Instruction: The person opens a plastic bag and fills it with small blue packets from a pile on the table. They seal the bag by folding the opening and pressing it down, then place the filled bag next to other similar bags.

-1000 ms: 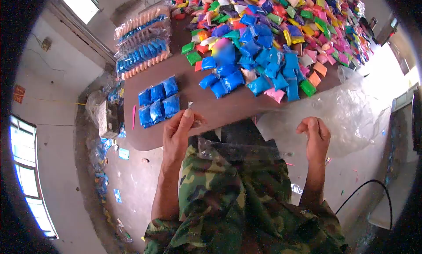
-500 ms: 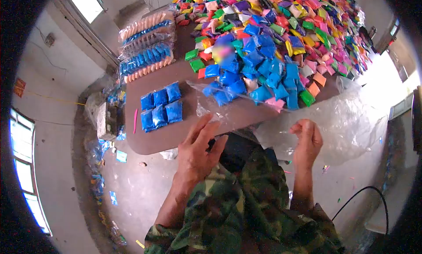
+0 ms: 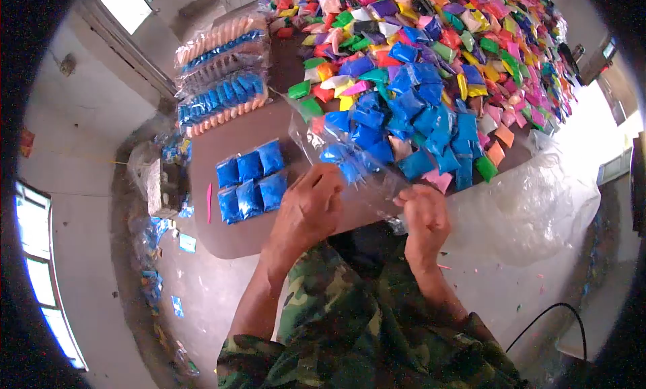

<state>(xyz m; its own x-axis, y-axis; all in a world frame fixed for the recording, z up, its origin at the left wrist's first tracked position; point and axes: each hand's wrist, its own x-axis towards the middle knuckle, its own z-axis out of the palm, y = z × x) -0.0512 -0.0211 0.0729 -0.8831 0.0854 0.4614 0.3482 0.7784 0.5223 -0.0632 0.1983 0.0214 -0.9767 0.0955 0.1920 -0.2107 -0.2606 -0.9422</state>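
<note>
A clear plastic bag [image 3: 367,186] was stretched over the near edge of the table [image 3: 235,241], pinched by the curled fingers of both the left hand [image 3: 313,204] and the right hand [image 3: 425,217]. Six blue packets [image 3: 249,180] were aligned in two rows alongside; a multicoloured heap [image 3: 437,39] was spread beyond.

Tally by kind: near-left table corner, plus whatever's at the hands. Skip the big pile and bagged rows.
Blue pillow-shaped plastic packets, two rows of three: 6
Thin pink stick: 1
Clear, thin plastic bag: 1
Total: 8
</note>
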